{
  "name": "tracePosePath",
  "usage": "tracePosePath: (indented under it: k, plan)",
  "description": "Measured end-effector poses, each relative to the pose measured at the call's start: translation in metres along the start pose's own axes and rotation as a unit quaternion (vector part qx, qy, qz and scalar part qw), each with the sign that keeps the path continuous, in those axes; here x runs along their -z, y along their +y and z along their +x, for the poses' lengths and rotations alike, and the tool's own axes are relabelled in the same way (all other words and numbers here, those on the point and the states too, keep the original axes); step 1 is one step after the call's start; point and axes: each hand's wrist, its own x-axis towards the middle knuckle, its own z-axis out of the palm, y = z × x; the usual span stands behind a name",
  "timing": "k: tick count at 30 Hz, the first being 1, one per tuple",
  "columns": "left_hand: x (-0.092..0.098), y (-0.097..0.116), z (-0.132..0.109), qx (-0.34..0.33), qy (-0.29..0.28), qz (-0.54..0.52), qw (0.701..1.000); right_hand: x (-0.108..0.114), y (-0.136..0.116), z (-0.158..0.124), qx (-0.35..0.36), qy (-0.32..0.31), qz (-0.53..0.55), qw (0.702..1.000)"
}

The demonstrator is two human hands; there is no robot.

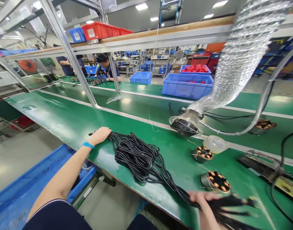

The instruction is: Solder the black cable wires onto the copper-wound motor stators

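A bundle of black cables (137,156) lies looped on the green bench, its two ends drawn out sideways. My left hand (100,135), with a blue wristband, is closed around the cables' left end. At the lower right, my right hand (204,206) wraps round the other end, where several loose tails fan out, blurred by motion. Just beyond my right hand stand two motor stators with copper windings, a nearer stator (217,182) and a farther stator (202,154). A round translucent dish (215,143) sits behind them.
A foil duct (237,60) ends in a black-grilled fan (185,125) low over the bench. A metal fixture with cables (261,164) lies at the right. Blue bins (187,86) stand across the bench. Below left is a large blue tray (36,182). A co-worker (110,68) sits far left.
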Motion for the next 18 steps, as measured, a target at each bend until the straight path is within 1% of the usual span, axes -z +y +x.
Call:
tracePosePath:
  k: [2, 3, 6, 8, 10, 13, 15, 18]
  plan:
    - [-0.002, -0.027, -0.009, 0.043, -0.007, 0.007, 0.999, -0.033, 0.004, 0.005, -0.023, -0.041, 0.022, 0.999]
    - [-0.003, -0.040, -0.015, 0.072, -0.010, 0.014, 0.997, -0.050, 0.009, 0.008, -0.045, -0.068, 0.038, 0.996]
    - [-0.005, -0.073, -0.031, 0.170, -0.017, 0.044, 0.984, -0.097, 0.025, 0.016, -0.118, -0.103, 0.108, 0.982]
    - [-0.006, -0.088, -0.040, 0.230, -0.017, 0.066, 0.971, -0.124, 0.035, 0.017, -0.162, -0.117, 0.150, 0.968]
    - [-0.007, -0.098, -0.046, 0.276, -0.016, 0.083, 0.957, -0.144, 0.045, 0.014, -0.187, -0.129, 0.171, 0.959]
    - [-0.013, -0.108, -0.049, 0.318, -0.016, 0.095, 0.943, -0.157, 0.056, 0.009, -0.211, -0.134, 0.189, 0.950]
    - [-0.022, -0.115, -0.049, 0.311, -0.012, 0.091, 0.946, -0.157, 0.063, 0.007, -0.210, -0.127, 0.212, 0.946]
    - [-0.038, -0.125, -0.048, 0.305, 0.009, 0.083, 0.949, -0.150, 0.069, 0.004, -0.215, -0.119, 0.248, 0.937]
